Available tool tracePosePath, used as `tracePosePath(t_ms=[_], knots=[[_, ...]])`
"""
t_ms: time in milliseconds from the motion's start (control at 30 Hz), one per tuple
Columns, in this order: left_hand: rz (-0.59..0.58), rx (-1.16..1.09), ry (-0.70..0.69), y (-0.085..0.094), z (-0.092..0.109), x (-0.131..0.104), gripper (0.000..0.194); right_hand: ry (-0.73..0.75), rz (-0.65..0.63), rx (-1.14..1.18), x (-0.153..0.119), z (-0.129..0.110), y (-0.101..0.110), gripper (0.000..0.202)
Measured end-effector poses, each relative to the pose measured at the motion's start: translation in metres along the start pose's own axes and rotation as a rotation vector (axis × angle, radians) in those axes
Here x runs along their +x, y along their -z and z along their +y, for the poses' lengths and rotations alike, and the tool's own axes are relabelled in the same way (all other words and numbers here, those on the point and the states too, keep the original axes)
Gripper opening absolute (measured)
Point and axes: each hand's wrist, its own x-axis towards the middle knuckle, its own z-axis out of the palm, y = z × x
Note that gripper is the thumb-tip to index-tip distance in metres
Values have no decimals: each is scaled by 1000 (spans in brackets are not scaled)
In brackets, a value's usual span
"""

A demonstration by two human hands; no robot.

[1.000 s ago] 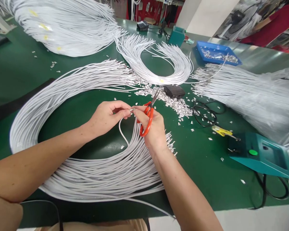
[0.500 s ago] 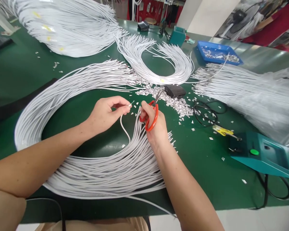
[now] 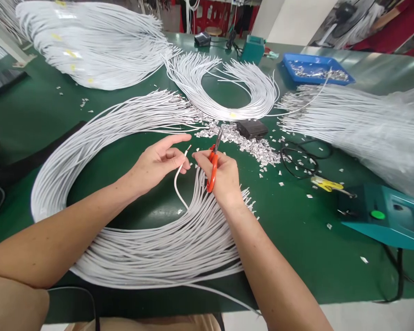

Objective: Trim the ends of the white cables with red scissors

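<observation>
Near the middle, my left hand (image 3: 162, 158) holds one white cable (image 3: 176, 184) between thumb and fingers, its index finger stretched out above the cable's bare tip. My right hand (image 3: 222, 174) is closed on red-handled scissors (image 3: 213, 170), whose blades point up and away. Its thumb and finger are pinched a little right of the cable tip. A large curved bundle of white cables (image 3: 158, 257) lies below both hands and loops round to the left. Small silvery scraps (image 3: 258, 149) are heaped beyond my right hand, beside a black block (image 3: 251, 129).
Further white cable bundles lie at the back left (image 3: 100, 46), back middle (image 3: 227, 108) and right (image 3: 352, 115). A blue tray (image 3: 288, 66) with small parts stands at the back right. A teal device (image 3: 382, 230) with yellow-handled pliers (image 3: 326, 184) is at the right. A person's red sleeve shows top right.
My left index finger has lifted and straightened, and the cable tip now points more upward. The scissors have turned more upright in my right hand. The view has shifted slightly.
</observation>
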Motion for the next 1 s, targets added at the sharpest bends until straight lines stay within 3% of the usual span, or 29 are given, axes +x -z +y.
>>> tracePosePath(t_ms=[200,400,533,700,833,1000], knots=[[-26,2,-27,0,-3,1,45,18,-23,64,-1,-1,1,14],[-138,12,-21,-2,0,-2,52,-31,-180,302,1,-1,2,11],[-117,42,-48,-5,6,-5,56,-40,-129,305,2,0,2,23],[-27,100,-38,-5,8,-5,52,33,-59,-274,4,-3,15,26],[28,65,46,-3,7,-2,32,260,-73,-776,4,3,21,21],[58,32,63,-1,5,-1,23,445,-12,-1091,5,15,19,21]])
